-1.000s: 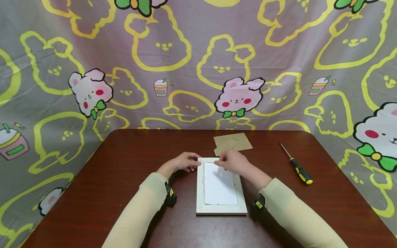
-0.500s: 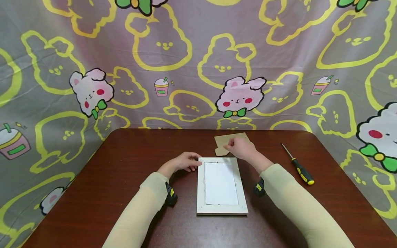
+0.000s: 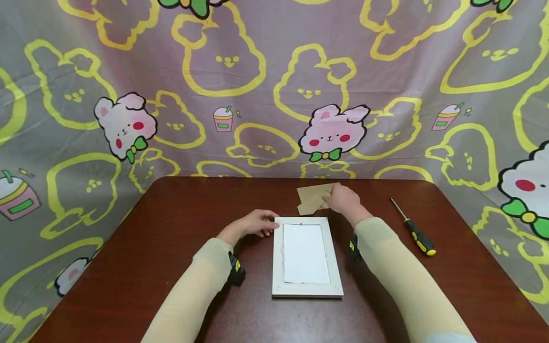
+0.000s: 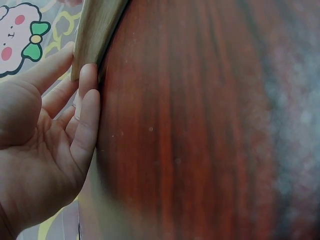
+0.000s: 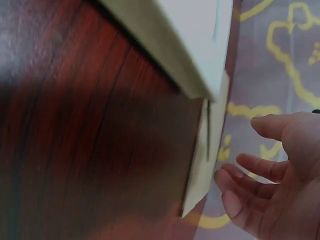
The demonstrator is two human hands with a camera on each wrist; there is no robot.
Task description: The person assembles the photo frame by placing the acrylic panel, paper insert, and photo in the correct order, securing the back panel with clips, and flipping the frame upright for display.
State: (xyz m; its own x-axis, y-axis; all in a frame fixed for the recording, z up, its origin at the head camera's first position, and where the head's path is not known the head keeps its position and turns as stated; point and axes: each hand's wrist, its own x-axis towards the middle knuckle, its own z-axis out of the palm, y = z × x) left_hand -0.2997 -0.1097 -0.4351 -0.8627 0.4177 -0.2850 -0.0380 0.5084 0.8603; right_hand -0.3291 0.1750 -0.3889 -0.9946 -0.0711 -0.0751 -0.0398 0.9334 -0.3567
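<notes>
A white picture frame [image 3: 278, 259] lies flat on the table with a white sheet [image 3: 305, 252] in its opening. My left hand [image 3: 257, 223] holds the frame's far left corner, thumb on the top face and the other fingers along the side, as the left wrist view also shows. Beyond the frame rests a brown backing board [image 3: 310, 193] with a stand flap. Over its right side is my right hand [image 3: 344, 200]. In the right wrist view its fingers [image 5: 250, 200] are loosely bent and apart beside the board, with nothing between them and the thumb.
A screwdriver [image 3: 415, 233] with a black and yellow handle lies on the right of the dark wooden table [image 3: 193, 205]. A patterned curtain [image 3: 257, 95] hangs behind the table and along both sides.
My right hand has moved from the frame's far edge, away and to the right, over the backing board. The left hand stays at the frame's corner.
</notes>
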